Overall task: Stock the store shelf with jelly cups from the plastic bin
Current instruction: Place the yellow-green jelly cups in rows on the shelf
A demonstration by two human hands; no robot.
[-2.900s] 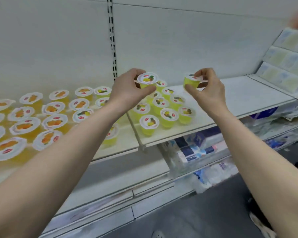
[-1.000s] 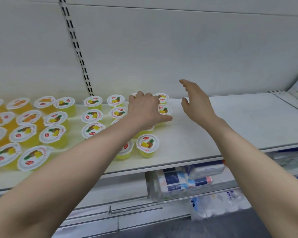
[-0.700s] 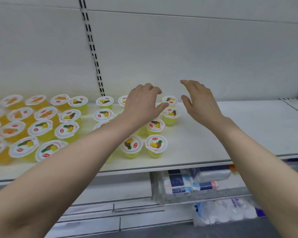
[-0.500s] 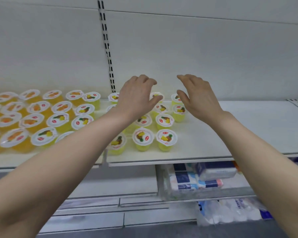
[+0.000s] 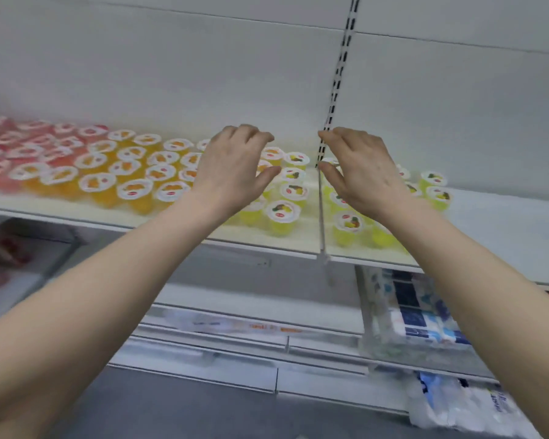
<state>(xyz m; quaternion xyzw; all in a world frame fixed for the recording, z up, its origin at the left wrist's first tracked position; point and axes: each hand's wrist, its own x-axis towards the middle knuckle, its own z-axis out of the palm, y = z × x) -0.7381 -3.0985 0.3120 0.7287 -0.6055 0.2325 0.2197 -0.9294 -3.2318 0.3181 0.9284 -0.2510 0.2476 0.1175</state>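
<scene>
- A white metal store shelf (image 5: 504,223) runs across in front of me, backed by a plain white panel (image 5: 171,74) with a black-slotted upright (image 5: 339,74); the picture is blurred with motion.
- Clear plastic jelly cups with white foil lids stand in rows along it: red ones (image 5: 0,153) far left, orange ones (image 5: 133,190) next, then yellow-green pineapple jelly cups (image 5: 281,213) on both sides of the shelf joint.
- Blue-and-white wrapped packs (image 5: 415,308) lie on the shelf below.
- The change: a few seconds back each grip carries one yellow-green cup; now neither does, and both cups sit somewhere in the yellow-green rows.
- My view also swings left, so the orange and red rows come in.
- I judge this pair stocked, with the next trip to the bin due.
- My left grip (image 5: 232,172) is empty, fingers loosely arched, thumb out to the right.
- My right grip (image 5: 362,172) is empty too, fingers spread and slack.
- The yellow-green cups lie under and beyond both grips, with one column showing in the gap between them.
- Whether any fingertip touches a lid, I cannot tell.
- The plastic bin is out of view.
</scene>
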